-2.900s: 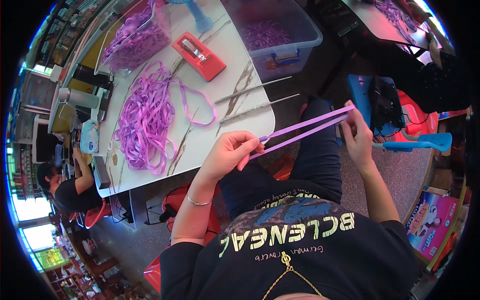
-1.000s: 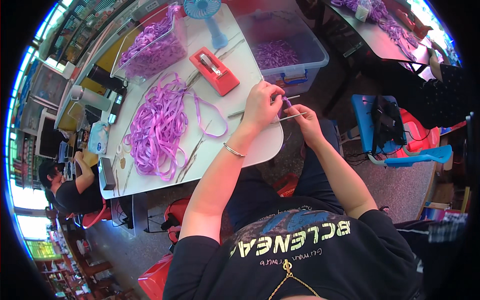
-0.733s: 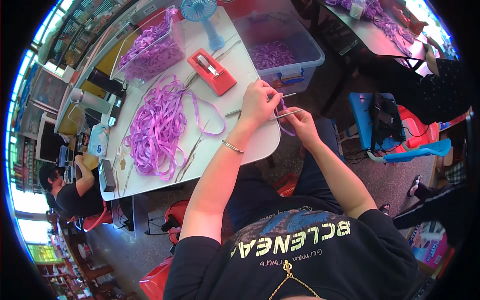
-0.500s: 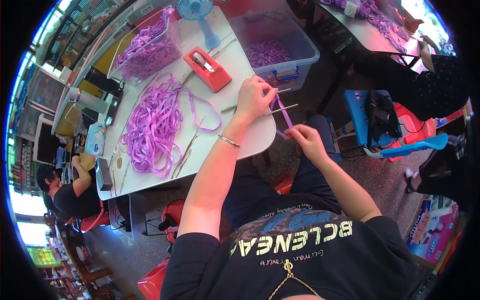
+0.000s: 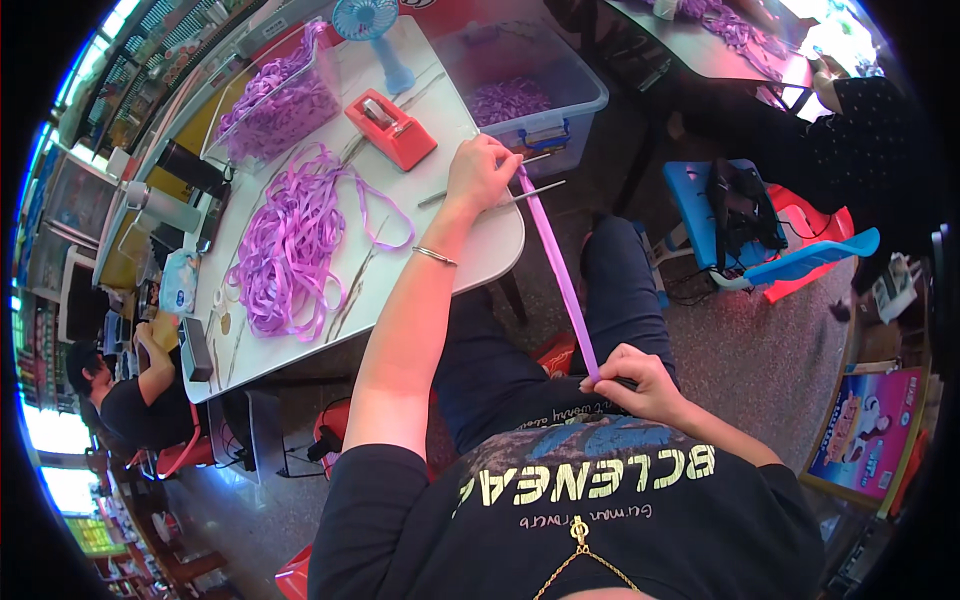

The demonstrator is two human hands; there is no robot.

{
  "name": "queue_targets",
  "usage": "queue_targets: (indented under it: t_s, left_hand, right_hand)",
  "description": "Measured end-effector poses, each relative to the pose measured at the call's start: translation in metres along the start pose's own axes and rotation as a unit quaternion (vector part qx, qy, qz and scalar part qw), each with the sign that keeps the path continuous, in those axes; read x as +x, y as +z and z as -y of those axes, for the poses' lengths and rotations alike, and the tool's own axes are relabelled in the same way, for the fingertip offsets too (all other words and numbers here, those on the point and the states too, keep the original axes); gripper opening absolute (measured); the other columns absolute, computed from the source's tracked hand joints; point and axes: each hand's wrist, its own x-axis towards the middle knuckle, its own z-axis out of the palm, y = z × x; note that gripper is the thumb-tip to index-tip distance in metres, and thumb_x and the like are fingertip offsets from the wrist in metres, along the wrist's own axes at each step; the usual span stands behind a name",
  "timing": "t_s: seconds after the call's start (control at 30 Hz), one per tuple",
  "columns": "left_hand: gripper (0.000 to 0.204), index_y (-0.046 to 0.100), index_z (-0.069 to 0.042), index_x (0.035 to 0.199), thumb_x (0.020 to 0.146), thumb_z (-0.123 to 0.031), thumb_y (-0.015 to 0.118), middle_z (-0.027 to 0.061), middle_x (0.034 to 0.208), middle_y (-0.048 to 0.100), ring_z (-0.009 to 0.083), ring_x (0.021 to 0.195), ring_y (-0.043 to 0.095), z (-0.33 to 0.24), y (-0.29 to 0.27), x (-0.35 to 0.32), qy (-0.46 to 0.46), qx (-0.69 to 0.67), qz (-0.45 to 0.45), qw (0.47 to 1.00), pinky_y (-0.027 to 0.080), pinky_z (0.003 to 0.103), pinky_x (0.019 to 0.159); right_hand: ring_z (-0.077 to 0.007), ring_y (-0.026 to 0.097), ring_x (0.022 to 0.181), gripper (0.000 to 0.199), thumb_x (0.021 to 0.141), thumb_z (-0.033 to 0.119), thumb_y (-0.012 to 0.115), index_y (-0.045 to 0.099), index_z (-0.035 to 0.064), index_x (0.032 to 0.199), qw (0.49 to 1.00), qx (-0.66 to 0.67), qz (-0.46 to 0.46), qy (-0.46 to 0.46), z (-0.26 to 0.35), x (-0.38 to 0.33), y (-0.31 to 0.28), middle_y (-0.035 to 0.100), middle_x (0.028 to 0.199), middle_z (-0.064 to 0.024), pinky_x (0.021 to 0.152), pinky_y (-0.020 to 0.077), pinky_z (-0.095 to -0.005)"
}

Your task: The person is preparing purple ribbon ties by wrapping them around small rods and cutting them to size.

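Note:
A purple ribbon (image 5: pixel 556 268) stretches taut from the table's corner down over my lap. My left hand (image 5: pixel 482 174) is closed on its upper end, beside two thin metal rods (image 5: pixel 540 191) that jut past the table edge. My right hand (image 5: pixel 642 386) pinches the lower end between thumb and fingers, close to my shirt. Left of my left hand, a loose heap of purple ribbon (image 5: pixel 290 250) lies on the white marbled table (image 5: pixel 400 280), one loop trailing toward my forearm. How the ribbon passes around the rods is partly hidden by my fingers.
A red tape dispenser (image 5: pixel 392 130) and a blue fan (image 5: pixel 398 78) stand on the table, near a clear bin (image 5: pixel 325 95) of ribbon. Beyond the edge is a larger plastic tub (image 5: pixel 585 105). A blue chair (image 5: pixel 720 215) stands right; people sit left and far right.
My right hand has moved down toward my body, drawing out a long straight length of ribbon. The left hand stays at the rods. The whole view has shifted slightly.

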Motion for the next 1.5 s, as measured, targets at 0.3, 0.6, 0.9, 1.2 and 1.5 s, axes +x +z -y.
queue_targets:
  t_s: [0.3,0.6,0.9,1.2,1.5]
  left_hand:
    - [0.021,0.07,-0.006,0.074,0.076,-0.025,0.064,0.0097,0.084,0.06,0.0267,0.081,0.054,0.003,0.002,0.0,-0.004,0.003,0.007,1.0,0.044,0.037,0.074]
    - [0.024,0.067,0.0,0.071,0.076,-0.023,0.065,0.0119,0.08,0.059,0.0252,0.071,0.055,0.003,0.004,-0.001,0.022,0.002,-0.022,1.0,0.043,0.036,0.065]
    - [0.018,0.067,-0.004,0.07,0.076,-0.02,0.062,0.0102,0.081,0.059,0.0284,0.083,0.053,-0.002,0.004,-0.002,0.027,-0.014,-0.014,0.999,0.043,0.038,0.074]
    - [0.017,0.056,0.001,0.073,0.082,-0.011,0.047,0.013,0.083,0.055,0.031,0.082,0.05,-0.007,-0.005,-0.003,0.036,0.016,-0.012,0.999,0.039,0.039,0.074]
    - [0.013,0.054,0.0,0.075,0.082,-0.009,0.048,0.0132,0.076,0.052,0.0303,0.076,0.049,-0.006,0.0,-0.004,0.0,-0.021,-0.057,0.998,0.039,0.039,0.07]
  right_hand:
    - [-0.0154,0.063,0.076,0.013,0.079,0.002,0.06,0.067,0.002,0.09,1.0,0.016,-0.001,-0.008,-0.001,-0.007,0.005,0.068,0.084,-0.0066,0.07,0.05,-0.0265]
    - [-0.0163,0.064,0.063,0.025,0.081,0.022,0.062,0.067,0.0,0.092,0.984,0.034,0.027,-0.172,0.06,0.034,-0.044,0.068,0.078,-0.0089,0.06,0.0502,-0.0262]
    - [-0.0045,0.051,0.056,0.041,0.094,0.031,0.04,0.056,-0.001,0.115,0.935,-0.06,0.066,-0.344,0.113,0.242,-0.137,0.064,0.094,-0.009,0.052,0.0402,-0.0175]
    - [-0.0022,0.038,0.057,0.034,0.094,0.029,0.046,0.062,0.0044,0.109,0.99,0.078,0.0,-0.121,-0.02,0.42,-0.113,0.046,0.066,0.0057,0.051,0.0301,-0.0161]
    - [-0.0045,0.038,0.049,0.033,0.087,0.039,0.054,0.059,0.0103,0.073,0.964,0.217,-0.007,0.154,-0.169,0.403,-0.044,0.047,0.06,0.0053,0.044,0.0289,-0.0212]
